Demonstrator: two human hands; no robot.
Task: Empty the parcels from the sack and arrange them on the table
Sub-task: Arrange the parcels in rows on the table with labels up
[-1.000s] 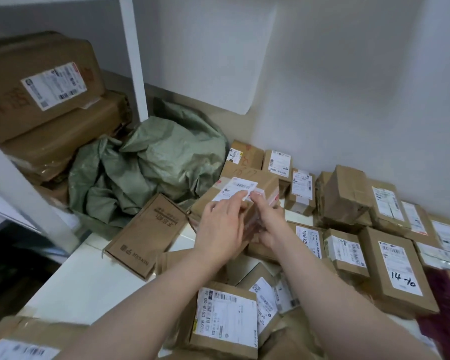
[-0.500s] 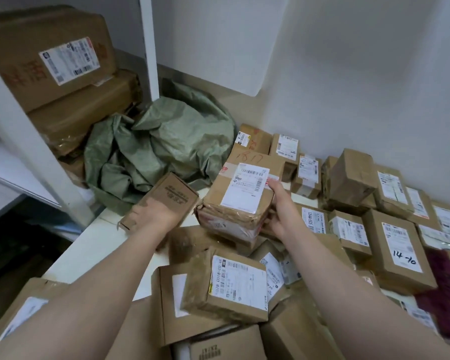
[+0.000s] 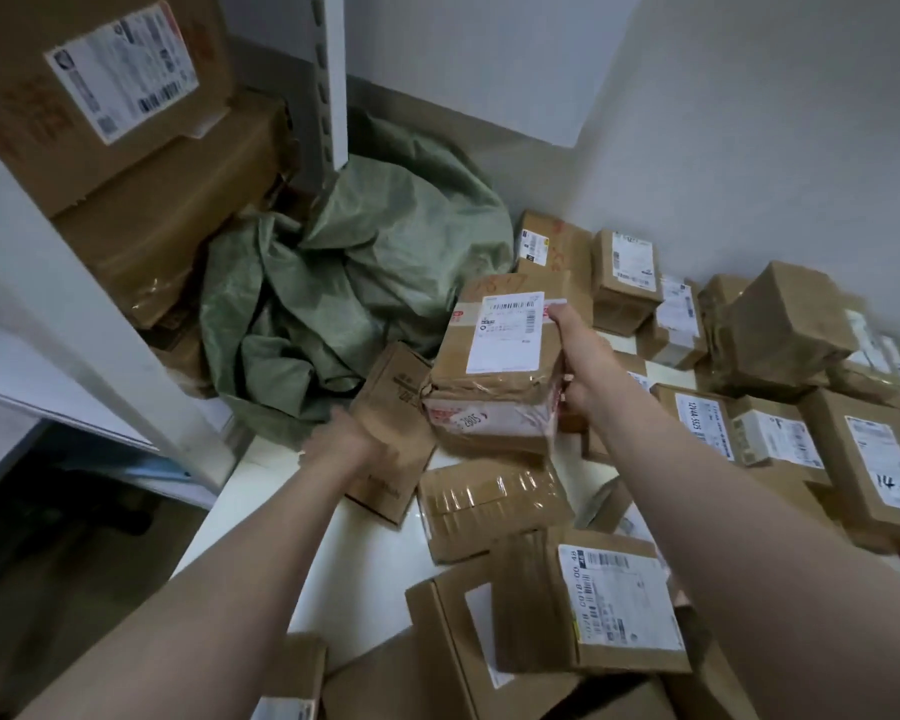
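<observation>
At the centre of the frame, a person's right hand [image 3: 575,356] grasps the right side of a tape-wrapped parcel [image 3: 494,366], thumb up at the top edge beside its white label, and holds it tilted with the label facing up. A second earlier both hands were on this parcel; half a second ago, as now, only the right held it. The left hand [image 3: 354,439], which went to a flat brown box [image 3: 401,407] just left of the parcel, now lies over that box's near left edge. It is blurred by motion, and its grip cannot be told. The crumpled green sack [image 3: 365,283] slumps at upper centre-left, at the far end of the white table [image 3: 281,537] against a white shelf post [image 3: 333,80]. Large cartons [image 3: 100,96] are stacked on the shelving at upper left. More labelled boxes crowd the right side of the table, among them one marked "14-10" [image 3: 879,459], and others lie along the bottom edge under the right forearm.
</observation>
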